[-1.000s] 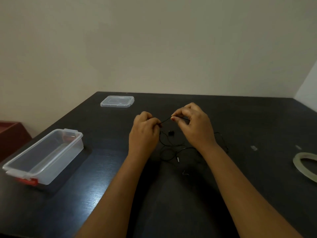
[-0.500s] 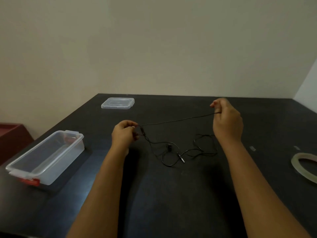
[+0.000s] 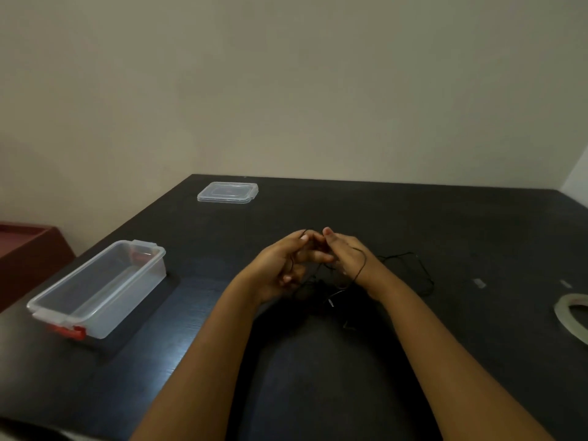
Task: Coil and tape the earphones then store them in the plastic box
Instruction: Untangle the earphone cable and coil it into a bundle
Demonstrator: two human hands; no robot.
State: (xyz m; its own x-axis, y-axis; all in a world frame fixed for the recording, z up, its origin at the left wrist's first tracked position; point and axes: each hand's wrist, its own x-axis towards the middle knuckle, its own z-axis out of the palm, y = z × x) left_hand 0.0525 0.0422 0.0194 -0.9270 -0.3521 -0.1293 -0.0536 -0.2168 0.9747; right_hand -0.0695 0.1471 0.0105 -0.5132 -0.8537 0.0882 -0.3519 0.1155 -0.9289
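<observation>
My left hand (image 3: 280,265) and my right hand (image 3: 345,257) meet fingertip to fingertip above the middle of the dark table (image 3: 413,218). Both pinch the thin black earphones cable (image 3: 413,265). One loop of it drapes over the back of my right hand. The rest trails in loose curves on the table to the right and below my hands, with the plug lying near my right wrist. The clear plastic box (image 3: 98,288) with red latches stands open at the left. A roll of clear tape (image 3: 572,313) lies at the right edge.
The box's clear lid (image 3: 227,192) lies flat at the far left corner of the table. A dark red piece of furniture (image 3: 28,249) stands beyond the table's left edge. Two small pale scraps (image 3: 479,283) lie on the table near the tape.
My hands, spread wide with the cable stretched between them half a second ago, have come back together at the middle. A loop of cable now lies over my right hand.
</observation>
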